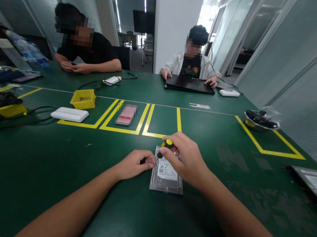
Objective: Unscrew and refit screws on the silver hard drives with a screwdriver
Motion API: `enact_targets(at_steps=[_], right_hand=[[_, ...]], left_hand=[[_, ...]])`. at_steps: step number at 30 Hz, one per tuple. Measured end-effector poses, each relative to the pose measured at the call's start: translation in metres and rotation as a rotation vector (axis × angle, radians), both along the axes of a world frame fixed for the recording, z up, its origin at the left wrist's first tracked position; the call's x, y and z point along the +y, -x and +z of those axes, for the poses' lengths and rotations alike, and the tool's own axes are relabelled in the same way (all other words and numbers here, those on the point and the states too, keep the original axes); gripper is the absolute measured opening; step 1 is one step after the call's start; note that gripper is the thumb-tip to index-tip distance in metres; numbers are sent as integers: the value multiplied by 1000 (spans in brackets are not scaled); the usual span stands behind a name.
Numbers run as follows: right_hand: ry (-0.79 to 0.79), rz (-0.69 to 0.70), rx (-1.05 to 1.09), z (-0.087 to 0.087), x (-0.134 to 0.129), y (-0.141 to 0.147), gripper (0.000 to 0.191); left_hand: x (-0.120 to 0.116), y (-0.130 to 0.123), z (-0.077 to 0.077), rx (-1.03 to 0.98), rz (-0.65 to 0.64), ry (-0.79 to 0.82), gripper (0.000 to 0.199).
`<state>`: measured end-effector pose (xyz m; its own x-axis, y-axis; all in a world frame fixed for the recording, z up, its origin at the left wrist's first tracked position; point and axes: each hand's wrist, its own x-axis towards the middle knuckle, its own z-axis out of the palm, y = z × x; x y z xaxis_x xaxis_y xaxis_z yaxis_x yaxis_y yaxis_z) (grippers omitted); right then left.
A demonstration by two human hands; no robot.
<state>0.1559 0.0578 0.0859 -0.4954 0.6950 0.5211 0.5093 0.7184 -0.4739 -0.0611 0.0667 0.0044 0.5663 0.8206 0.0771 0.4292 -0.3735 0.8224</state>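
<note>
A hard drive [166,182] with a white label lies flat on the green table in front of me. My right hand [188,155] is closed round a screwdriver [168,143] with a yellow and black handle, tilted over the drive's left part. The screwdriver's tip is too small to make out. At the drive's left edge is my left hand [136,165], its fingers curled and pinched together close to the screwdriver's lower end. Whether those fingertips hold anything is hidden. My right hand covers the drive's upper right part.
A yellow bin [83,99], a white power strip [69,114] and a phone [127,114] lie beyond to the left. At right are a metal bowl [261,124] of dark parts and another drive-like device [316,185]. Two people sit opposite, one at a black laptop [190,84].
</note>
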Motion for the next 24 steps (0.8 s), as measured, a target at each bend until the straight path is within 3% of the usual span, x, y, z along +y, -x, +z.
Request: enact_targets(at_steps=[10,17,24], right_hand=[[-122,-45,44,-9,0,-1,37],[-127,-7,1,-8,-2,-2,25],[-144,30,52,-5,-2,0,22]], left_hand=[[2,0,-4,-4,3,18,11],[6,1,-11,13,-9,5,14],[4,-1,-6,39,7,-29,15]])
